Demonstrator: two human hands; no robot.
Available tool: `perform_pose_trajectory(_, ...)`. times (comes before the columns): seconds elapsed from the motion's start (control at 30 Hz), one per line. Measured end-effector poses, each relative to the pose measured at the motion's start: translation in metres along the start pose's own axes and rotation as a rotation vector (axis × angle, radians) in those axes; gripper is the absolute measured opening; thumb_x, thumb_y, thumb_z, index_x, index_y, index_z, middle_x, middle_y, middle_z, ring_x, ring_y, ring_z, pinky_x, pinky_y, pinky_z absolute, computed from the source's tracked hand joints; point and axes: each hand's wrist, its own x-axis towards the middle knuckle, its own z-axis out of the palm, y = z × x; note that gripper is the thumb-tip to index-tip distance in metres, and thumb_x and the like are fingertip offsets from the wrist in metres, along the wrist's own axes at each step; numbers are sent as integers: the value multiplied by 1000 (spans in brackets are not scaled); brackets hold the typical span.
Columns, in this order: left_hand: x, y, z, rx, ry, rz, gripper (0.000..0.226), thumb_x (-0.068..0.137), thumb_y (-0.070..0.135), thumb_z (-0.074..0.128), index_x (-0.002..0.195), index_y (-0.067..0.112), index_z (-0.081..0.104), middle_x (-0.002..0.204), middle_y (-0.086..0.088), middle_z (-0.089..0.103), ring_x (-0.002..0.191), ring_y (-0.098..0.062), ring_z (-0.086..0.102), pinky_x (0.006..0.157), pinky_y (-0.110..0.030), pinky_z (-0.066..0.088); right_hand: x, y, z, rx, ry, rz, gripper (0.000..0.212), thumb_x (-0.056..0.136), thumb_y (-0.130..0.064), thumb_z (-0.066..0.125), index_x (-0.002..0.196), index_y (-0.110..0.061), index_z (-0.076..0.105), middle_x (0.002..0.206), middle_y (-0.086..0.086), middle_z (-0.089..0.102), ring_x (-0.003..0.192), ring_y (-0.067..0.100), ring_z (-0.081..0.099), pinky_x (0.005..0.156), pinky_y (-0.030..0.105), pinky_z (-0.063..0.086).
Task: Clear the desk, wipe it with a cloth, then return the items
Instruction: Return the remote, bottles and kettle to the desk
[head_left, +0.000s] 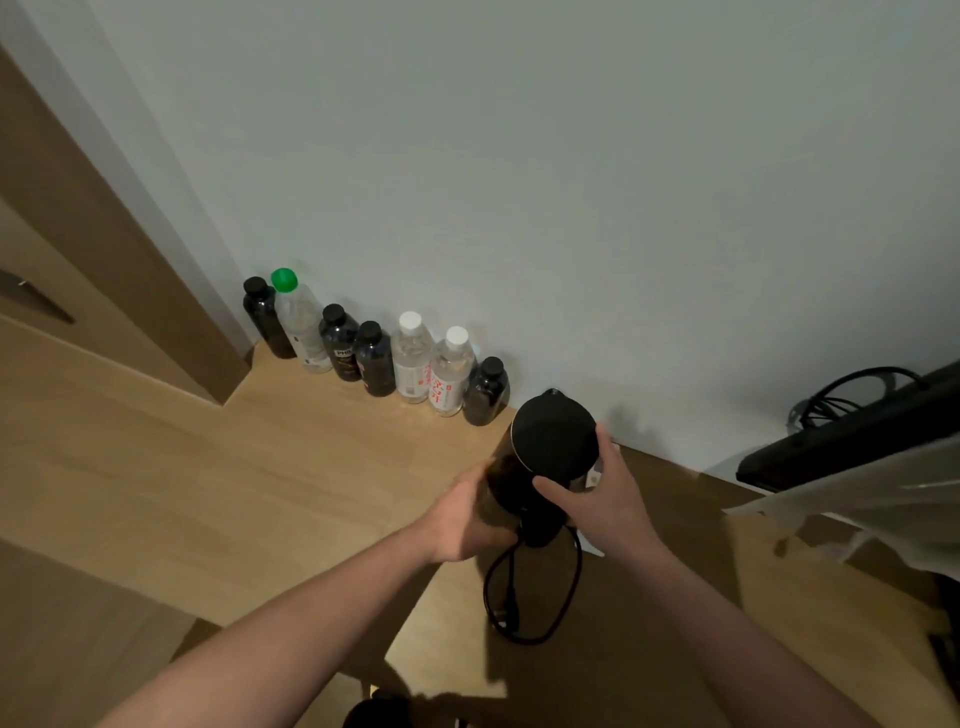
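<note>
A black electric kettle with a round flat lid (551, 441) is held in the lower centre of the frame, above a light wooden floor (208, 467). The left hand (470, 517) is wrapped around the kettle's dark body from the left side, fingers curled against it. The right hand (605, 491) is curled round the kettle from the right, the thumb laid across the near edge of the lid and a fingertip seen at the lid's far right edge. Whether the kettle's base is touching the floor cannot be told. A black power cord (535, 597) is seen hanging in a loop below the kettle, with a plug at its lower left.

Along the foot of a pale grey wall (519, 156), a row of seven plastic bottles is stood on the floor, running from the centre left of the frame down towards the kettle: four dark bottles with black caps (340, 343), one clear bottle with a green cap (298, 322) and two clear bottles with white caps (413, 358). The last dark bottle is set just beside the kettle. A brown wooden door panel (104, 249) fills the left edge. At the right edge, a black flat object (852, 436) and a coil of dark cable (852, 389) are seen, with pale translucent material below them.
</note>
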Motion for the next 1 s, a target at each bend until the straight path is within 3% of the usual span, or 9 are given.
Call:
perform_pose_trajectory(0.1, -5, 27, 14, -125, 17, 197, 122, 62, 33, 96, 156, 36, 20, 149, 13, 46, 139, -7, 44, 112, -32, 48, -7, 23, 1, 236, 140, 132, 83, 79, -71, 72, 151, -48, 37, 149, -6, 48, 121, 18, 61, 87, 46, 63)
perform_pose_trajectory(0.17, -5, 39, 25, -247, 61, 299, 117, 68, 17, 95, 157, 30, 21, 148, 13, 48, 139, -5, 46, 111, -26, 46, -10, 49, 1, 155, 226, 228, 69, 95, -51, 67, 155, -35, 38, 157, 5, 41, 127, 27, 59, 94, 44, 59)
perform_pose_trajectory(0.23, -1, 44, 33, -327, 117, 280, 113, 75, 23, 92, 159, 38, 17, 151, 13, 48, 141, -6, 45, 114, -35, 45, -13, 76, 4, -51, 174, 343, 70, 98, -35, 68, 159, -25, 34, 163, 8, 30, 143, 33, 43, 110, 48, 45)
perform_pose_trajectory(0.33, 4, 51, 36, -287, 174, 244, 112, 78, 37, 87, 157, 52, 9, 154, 16, 43, 144, -9, 41, 116, -47, 43, -11, 109, 18, -183, 62, 407, 68, 98, -33, 67, 158, -24, 35, 159, 10, 38, 146, 33, 38, 113, 50, 44)
perform_pose_trajectory(0.5, 5, 49, 39, -362, 96, 192, 114, 79, 30, 86, 147, 71, 4, 147, 35, 37, 138, -18, 51, 112, -44, 47, 2, 126, 35, -175, 51, 499, 61, 102, -34, 60, 157, -25, 37, 157, 11, 40, 145, 34, 37, 112, 49, 42)
perform_pose_trajectory(0.63, 4, 49, 42, -350, 120, 168, 108, 84, 31, 84, 141, 75, 4, 127, 60, 33, 131, -16, 55, 100, -23, 50, 13, 131, 35, -149, 87, 503, 64, 98, -23, 67, 156, -23, 38, 156, 14, 41, 146, 34, 36, 113, 49, 41)
perform_pose_trajectory(0.7, 6, 48, 43, -329, 140, 176, 108, 83, 31, 85, 145, 71, 6, 130, 58, 35, 131, -14, 56, 104, -26, 50, 20, 132, 35, -126, 106, 502, 65, 96, -17, 69, 154, -21, 41, 151, 15, 45, 144, 34, 38, 112, 49, 42)
perform_pose_trajectory(0.83, 8, 49, 42, -325, 157, 161, 111, 81, 32, 86, 150, 67, 7, 134, 53, 36, 131, -20, 57, 106, -45, 54, 25, 132, 34, -72, 164, 538, 62, 96, -15, 68, 152, -21, 45, 152, 19, 39, 137, 39, 47, 109, 51, 45)
perform_pose_trajectory(1.0, 12, 56, 32, -281, 154, 146, 108, 83, 27, 85, 143, 73, 9, 130, 50, 39, 117, -19, 67, 95, -30, 58, 17, 133, 35, -61, 225, 575, 68, 94, -21, 71, 154, -23, 39, 155, 18, 26, 135, 44, 44, 107, 55, 50)
